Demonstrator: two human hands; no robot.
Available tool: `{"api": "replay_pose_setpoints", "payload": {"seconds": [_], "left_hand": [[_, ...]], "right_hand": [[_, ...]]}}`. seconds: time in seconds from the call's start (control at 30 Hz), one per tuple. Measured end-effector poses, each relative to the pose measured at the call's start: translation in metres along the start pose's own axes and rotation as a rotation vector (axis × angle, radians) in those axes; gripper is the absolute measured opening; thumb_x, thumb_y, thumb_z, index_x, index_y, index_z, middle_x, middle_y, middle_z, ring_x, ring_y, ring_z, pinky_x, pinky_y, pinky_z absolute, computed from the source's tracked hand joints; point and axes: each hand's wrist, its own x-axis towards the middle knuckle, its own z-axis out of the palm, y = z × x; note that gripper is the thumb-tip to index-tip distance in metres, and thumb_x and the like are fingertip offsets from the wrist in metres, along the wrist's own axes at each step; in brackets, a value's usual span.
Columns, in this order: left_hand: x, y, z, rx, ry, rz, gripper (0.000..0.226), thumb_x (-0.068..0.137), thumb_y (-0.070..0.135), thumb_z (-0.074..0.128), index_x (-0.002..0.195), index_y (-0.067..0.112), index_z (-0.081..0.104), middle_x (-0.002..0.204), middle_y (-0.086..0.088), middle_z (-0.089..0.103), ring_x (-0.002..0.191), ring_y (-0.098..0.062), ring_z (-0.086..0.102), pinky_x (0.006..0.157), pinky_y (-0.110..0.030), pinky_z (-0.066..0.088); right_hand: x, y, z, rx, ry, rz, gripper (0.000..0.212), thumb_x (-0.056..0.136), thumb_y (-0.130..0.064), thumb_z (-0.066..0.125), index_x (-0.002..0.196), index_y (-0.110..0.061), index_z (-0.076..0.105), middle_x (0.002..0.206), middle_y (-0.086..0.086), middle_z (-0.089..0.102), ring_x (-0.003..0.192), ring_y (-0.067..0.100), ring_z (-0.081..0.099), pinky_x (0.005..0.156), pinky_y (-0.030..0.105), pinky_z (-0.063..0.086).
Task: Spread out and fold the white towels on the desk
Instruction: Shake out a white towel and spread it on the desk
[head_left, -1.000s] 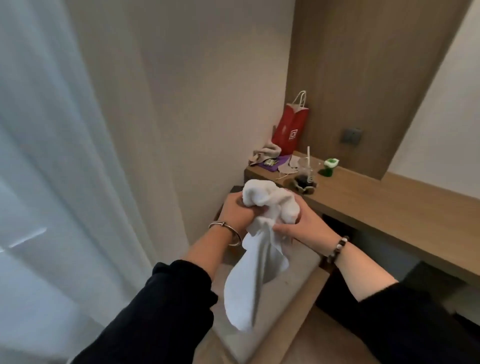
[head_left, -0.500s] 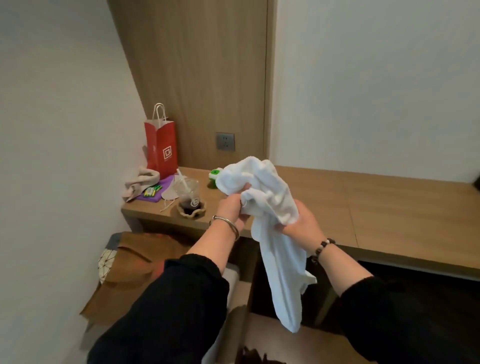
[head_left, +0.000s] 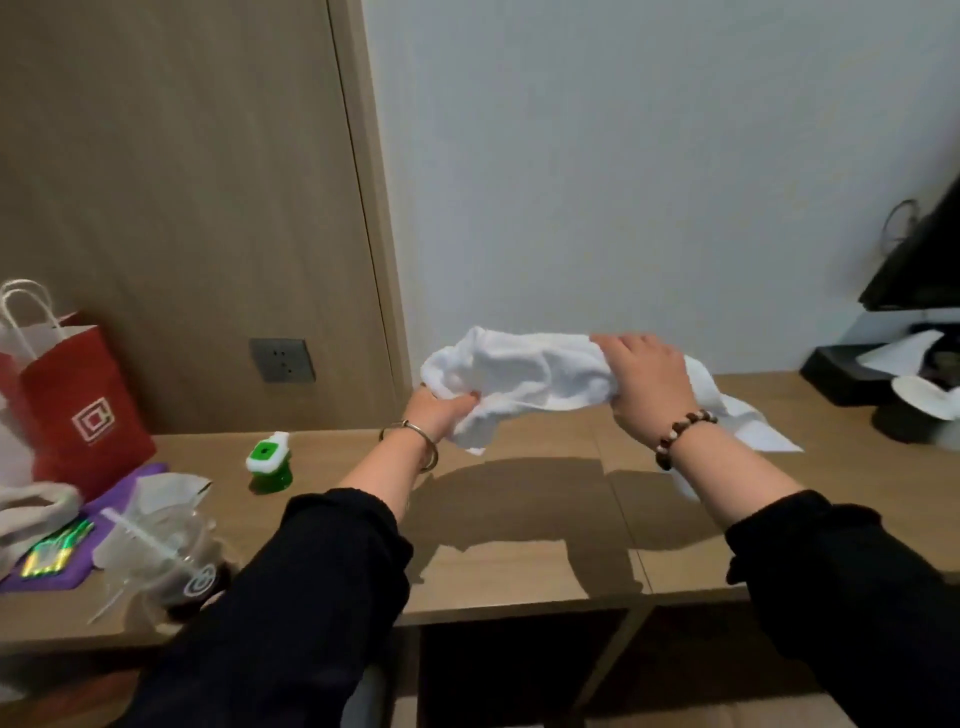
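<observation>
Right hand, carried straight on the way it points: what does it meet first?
Beyond the white towel that the right hand grips, probably the pale wall behind the desk; nothing else seems to lie between, though depth is unclear.

The camera rides on my head. It looks forward and down, close over the desk (head_left: 498, 571), toward the wall (head_left: 623, 156).

a hotel-style room, by the look: a long built-in wooden bench (head_left: 519, 566) along a plain white wall (head_left: 623, 156), wood panelling (head_left: 182, 182) with a grey socket (head_left: 282, 360), a red paper bag (head_left: 78, 410), a takeaway cup (head_left: 171, 566).
</observation>
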Motion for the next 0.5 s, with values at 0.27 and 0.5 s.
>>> {"api": "replay_pose_setpoints", "payload": {"seconds": [0.27, 0.5], "left_hand": [[0.057, -0.070, 0.069, 0.408, -0.163, -0.090, 0.081, 0.087, 0.015, 0.061, 0.151, 0.018, 0.011, 0.154, -0.007, 0.025, 0.137, -0.026, 0.032, 0.101, -0.032, 0.036], [0.065, -0.098, 0.147, 0.560, -0.287, -0.105, 0.058, 0.090, 0.013, 0.054, 0.144, 0.019, 0.034, 0.149, -0.004, 0.035, 0.133, -0.018, 0.038, 0.090, -0.012, 0.030]], "right_hand": [[-0.041, 0.073, 0.120, 0.067, -0.575, 0.281, 0.082, 0.087, -0.043, 0.058, 0.150, -0.021, 0.011, 0.157, 0.007, 0.014, 0.143, 0.027, 0.014, 0.114, 0.050, 0.014], [-0.036, 0.129, 0.179, 0.080, -0.698, 0.228, 0.071, 0.090, -0.037, 0.051, 0.149, -0.020, 0.016, 0.155, 0.005, 0.017, 0.141, 0.025, 0.017, 0.113, 0.047, 0.020]]}}
